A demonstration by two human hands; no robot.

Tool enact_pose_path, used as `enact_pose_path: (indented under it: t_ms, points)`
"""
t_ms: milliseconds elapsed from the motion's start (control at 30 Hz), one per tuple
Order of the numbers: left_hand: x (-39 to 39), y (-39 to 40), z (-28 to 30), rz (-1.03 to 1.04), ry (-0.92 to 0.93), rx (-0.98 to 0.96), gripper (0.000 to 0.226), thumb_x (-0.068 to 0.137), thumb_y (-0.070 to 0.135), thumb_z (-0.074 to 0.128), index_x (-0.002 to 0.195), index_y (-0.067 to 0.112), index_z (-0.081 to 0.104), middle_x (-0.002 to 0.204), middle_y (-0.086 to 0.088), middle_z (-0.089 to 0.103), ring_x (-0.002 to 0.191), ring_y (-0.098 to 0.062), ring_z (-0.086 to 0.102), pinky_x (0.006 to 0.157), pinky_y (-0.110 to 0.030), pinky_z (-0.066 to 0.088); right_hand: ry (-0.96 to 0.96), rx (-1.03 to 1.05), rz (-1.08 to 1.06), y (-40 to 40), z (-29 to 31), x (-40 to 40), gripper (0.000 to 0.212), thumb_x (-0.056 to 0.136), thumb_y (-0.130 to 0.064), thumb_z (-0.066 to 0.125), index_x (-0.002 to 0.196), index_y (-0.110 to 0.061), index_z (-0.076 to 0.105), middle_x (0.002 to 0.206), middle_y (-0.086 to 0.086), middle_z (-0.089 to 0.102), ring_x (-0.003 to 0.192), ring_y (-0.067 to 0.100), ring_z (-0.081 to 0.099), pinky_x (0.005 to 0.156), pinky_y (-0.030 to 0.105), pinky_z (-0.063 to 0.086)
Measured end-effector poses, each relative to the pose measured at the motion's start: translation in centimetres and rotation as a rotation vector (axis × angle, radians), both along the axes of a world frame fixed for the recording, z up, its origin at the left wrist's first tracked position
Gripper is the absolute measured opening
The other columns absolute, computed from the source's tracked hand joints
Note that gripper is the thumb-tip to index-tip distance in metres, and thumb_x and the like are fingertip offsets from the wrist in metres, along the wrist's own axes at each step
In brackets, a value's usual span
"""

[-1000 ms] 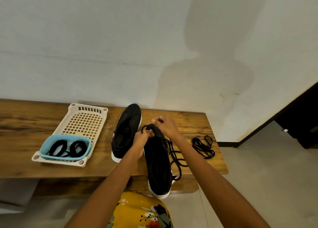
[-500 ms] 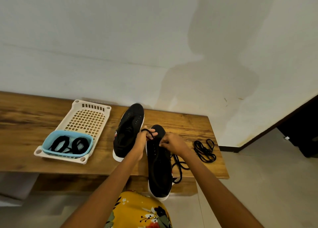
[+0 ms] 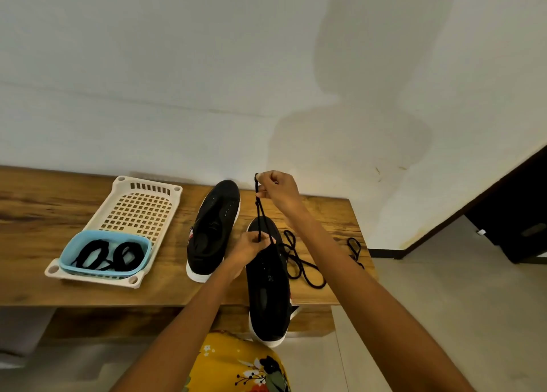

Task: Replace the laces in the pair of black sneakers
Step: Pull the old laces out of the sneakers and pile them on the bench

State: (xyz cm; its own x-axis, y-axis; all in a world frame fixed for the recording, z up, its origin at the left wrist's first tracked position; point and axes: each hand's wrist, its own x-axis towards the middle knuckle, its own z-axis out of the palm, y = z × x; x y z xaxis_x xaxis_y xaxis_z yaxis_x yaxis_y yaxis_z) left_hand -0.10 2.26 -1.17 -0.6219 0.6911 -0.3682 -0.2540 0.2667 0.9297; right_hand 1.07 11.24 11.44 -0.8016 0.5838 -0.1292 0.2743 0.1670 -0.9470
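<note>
Two black sneakers with white soles lie on the wooden bench (image 3: pixel 88 294). The left sneaker (image 3: pixel 214 229) is unlaced and untouched. The right sneaker (image 3: pixel 268 285) hangs over the bench's front edge, heel toward me. My left hand (image 3: pixel 251 248) rests on its toe part and pinches a black lace (image 3: pixel 260 214) there. My right hand (image 3: pixel 275 189) is raised above the bench and pinches the lace's upper end, so it runs taut between both hands. More of this lace (image 3: pixel 302 264) lies looped on the bench right of the shoe.
A cream perforated tray (image 3: pixel 142 211) stands at the left, holding a blue tub (image 3: pixel 85 243) with coiled black laces (image 3: pixel 109 255). Another black lace (image 3: pixel 355 249) lies at the bench's right end, partly behind my right arm. White wall behind; tiled floor to the right.
My right hand has risen from the shoe's toe toward the wall, pulling the lace up and taut. My left hand stays at the toe. The camera has moved slightly.
</note>
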Motion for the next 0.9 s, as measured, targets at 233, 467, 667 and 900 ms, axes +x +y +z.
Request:
enact_pose_path:
  t_ms: [233, 467, 667, 900]
  points:
    - [0.1, -0.3, -0.7, -0.181, 0.121, -0.056, 0.01, 0.09, 0.017, 0.061, 0.095, 0.019, 0.07, 0.095, 0.012, 0.062, 0.097, -0.005, 0.057, 0.086, -0.02, 0.042, 0.211, -0.502, -0.264, 1.7, -3.8, 2.9, 0.011, 0.095, -0.016, 0.055, 0.093, -0.007, 0.062, 0.084, 0.005, 0.064, 0.081, 0.015, 0.064, 0.083, 0.03, 0.056]
    - [0.4, 0.6, 0.2, 0.144, 0.037, 0.068, 0.028, 0.095, 0.03, 0.052, 0.106, 0.011, 0.069, 0.098, -0.002, 0.066, 0.096, -0.014, 0.06, 0.073, -0.012, 0.047, -0.275, 0.199, 0.215, 2.3, -10.0, 7.5, 0.027, 0.093, -0.014, 0.054, 0.117, -0.02, 0.064, 0.1, -0.002, 0.064, 0.091, 0.012, 0.059, 0.073, 0.024, 0.048]
    - [0.8, 0.4, 0.1, 0.066, -0.013, 0.074, 0.034, 0.098, 0.031, 0.046, 0.122, 0.013, 0.061, 0.119, 0.002, 0.06, 0.104, -0.006, 0.053, 0.072, -0.004, 0.045, -0.413, 0.714, 0.278, 1.9, -11.2, 6.9, 0.022, 0.09, -0.029, 0.06, 0.089, -0.01, 0.072, 0.076, -0.005, 0.049, 0.076, 0.016, 0.05, 0.058, 0.026, 0.027]
    - [0.6, -0.1, -0.3, -0.151, -0.122, 0.008, 0.036, 0.098, 0.029, 0.046, 0.13, 0.016, 0.055, 0.128, 0.0, 0.056, 0.121, -0.015, 0.049, 0.098, -0.024, 0.038, -0.134, 0.407, 0.069, 1.4, -3.1, 3.3, 0.019, 0.09, -0.027, 0.064, 0.087, -0.01, 0.073, 0.07, 0.0, 0.066, 0.057, 0.003, 0.058, 0.06, 0.013, 0.048]
